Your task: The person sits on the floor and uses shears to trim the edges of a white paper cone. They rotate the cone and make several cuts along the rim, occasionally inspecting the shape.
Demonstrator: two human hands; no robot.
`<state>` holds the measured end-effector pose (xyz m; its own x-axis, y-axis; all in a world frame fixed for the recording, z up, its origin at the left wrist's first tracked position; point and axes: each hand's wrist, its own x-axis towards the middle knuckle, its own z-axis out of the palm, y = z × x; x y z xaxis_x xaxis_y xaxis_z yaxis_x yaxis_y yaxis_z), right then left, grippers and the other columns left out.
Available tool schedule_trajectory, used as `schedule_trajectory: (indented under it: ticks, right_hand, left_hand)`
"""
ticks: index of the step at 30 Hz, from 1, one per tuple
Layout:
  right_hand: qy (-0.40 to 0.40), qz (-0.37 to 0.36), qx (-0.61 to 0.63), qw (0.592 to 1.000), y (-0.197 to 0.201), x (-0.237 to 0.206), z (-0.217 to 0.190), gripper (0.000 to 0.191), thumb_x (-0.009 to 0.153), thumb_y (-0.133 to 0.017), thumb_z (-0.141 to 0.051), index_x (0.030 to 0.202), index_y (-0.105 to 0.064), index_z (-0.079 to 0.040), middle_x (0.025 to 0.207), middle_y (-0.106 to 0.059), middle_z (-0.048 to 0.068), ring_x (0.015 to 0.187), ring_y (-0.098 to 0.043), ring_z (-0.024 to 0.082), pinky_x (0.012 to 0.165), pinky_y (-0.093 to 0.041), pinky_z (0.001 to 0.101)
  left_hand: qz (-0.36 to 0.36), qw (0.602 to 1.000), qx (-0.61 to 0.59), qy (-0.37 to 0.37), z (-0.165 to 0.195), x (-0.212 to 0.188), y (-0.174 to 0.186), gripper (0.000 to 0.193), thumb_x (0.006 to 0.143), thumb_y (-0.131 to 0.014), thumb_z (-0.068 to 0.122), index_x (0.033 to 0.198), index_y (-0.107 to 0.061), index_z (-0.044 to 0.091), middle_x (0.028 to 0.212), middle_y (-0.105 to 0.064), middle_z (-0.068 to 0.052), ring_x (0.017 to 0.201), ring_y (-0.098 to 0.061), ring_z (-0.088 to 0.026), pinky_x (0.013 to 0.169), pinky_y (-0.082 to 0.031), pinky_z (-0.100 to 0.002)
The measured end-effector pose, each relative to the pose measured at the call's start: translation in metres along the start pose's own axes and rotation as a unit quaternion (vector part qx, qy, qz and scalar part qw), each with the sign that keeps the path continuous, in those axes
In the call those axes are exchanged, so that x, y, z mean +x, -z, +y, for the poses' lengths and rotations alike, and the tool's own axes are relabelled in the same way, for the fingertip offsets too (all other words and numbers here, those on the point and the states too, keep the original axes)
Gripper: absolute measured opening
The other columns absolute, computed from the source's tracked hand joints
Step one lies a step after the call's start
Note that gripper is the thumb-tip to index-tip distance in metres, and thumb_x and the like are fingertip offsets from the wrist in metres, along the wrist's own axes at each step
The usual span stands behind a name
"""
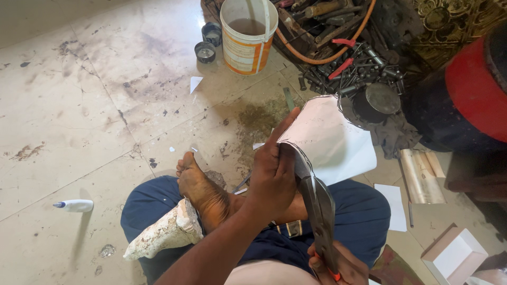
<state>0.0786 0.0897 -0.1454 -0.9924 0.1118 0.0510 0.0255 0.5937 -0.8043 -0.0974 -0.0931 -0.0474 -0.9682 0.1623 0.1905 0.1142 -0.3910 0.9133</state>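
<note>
We see a white bottle (74, 205) on the floor at nine o'clock, then our left hand (273, 171) pinching the white paper sheet (330, 140) at centre; at five o'clock our right hand (338, 266) grips the shears (318, 211), blades biting the sheet's edge.

white paper sheet with a dark drawn outline (330, 140): matt, smooth | large dark metal shears (318, 211): dull, worn | pale stone-tile floor (79, 105): smooth, stained | white and orange plastic bucket (247, 37): slightly glossy | rough whitish stone chunk (163, 235): chalky, pitted
</note>
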Motion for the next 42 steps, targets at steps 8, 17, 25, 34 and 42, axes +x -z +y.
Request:
schedule_trajectory:
  ticks: [8,17,25,34,42]
  right_hand:
    - [-0.02,-0.017,0.02,0.999,-0.003,-0.003,0.011,0.022,0.082,-0.078,-0.026,0.085,-0.078,-0.004,0.071,-0.073,0.002,0.058,-0.073,0.009,0.055,-0.056,0.0235]
    - [0.046,0.001,0.054,0.997,-0.011,-0.001,0.015,0.019,0.083,-0.079,-0.019,0.09,-0.075,-0.002,0.074,-0.075,0.003,0.064,-0.073,0.008,0.057,-0.057,0.0223]
    - [-0.038,-0.014,-0.251,0.967,-0.008,-0.011,0.028,0.031,0.079,-0.081,-0.038,0.097,-0.08,-0.013,0.077,-0.072,0.003,0.066,-0.068,0.011,0.061,-0.055,0.0236]
    - [-0.067,0.024,-0.15,0.986,-0.007,-0.012,0.032,0.027,0.074,-0.088,-0.031,0.09,-0.081,-0.011,0.064,-0.074,0.006,0.058,-0.071,0.012,0.05,-0.055,0.0279]
    - [-0.106,0.048,0.097,0.988,-0.012,-0.013,0.03,0.024,0.079,-0.076,-0.014,0.099,-0.075,0.0,0.087,-0.079,0.008,0.078,-0.078,0.017,0.075,-0.063,0.0291]
  left_hand:
    - [0.008,0.999,-0.045,0.008,-0.002,0.002,0.003,0.054,0.106,-0.035,-0.004,0.158,-0.044,0.004,0.12,-0.07,-0.007,0.087,-0.058,-0.004,0.077,-0.048,-0.019]
    - [0.021,0.999,-0.016,-0.023,-0.003,0.004,0.003,0.048,0.108,-0.034,-0.002,0.155,-0.045,0.002,0.136,-0.065,-0.01,0.124,-0.059,-0.012,0.109,-0.044,-0.025]
    - [0.007,0.998,-0.051,-0.026,-0.009,0.002,0.0,0.054,0.104,-0.033,-0.008,0.157,-0.044,0.002,0.137,-0.065,-0.011,0.123,-0.059,-0.013,0.11,-0.043,-0.025]
    - [-0.003,1.0,-0.02,0.015,-0.002,0.003,-0.007,0.059,0.103,-0.034,-0.011,0.158,-0.044,0.005,0.133,-0.067,-0.013,0.113,-0.057,-0.015,0.099,-0.044,-0.026]
    - [-0.035,0.997,0.027,-0.061,0.002,0.004,-0.005,0.059,0.101,-0.034,-0.013,0.158,-0.042,0.003,0.14,-0.065,-0.013,0.127,-0.059,-0.015,0.111,-0.044,-0.026]
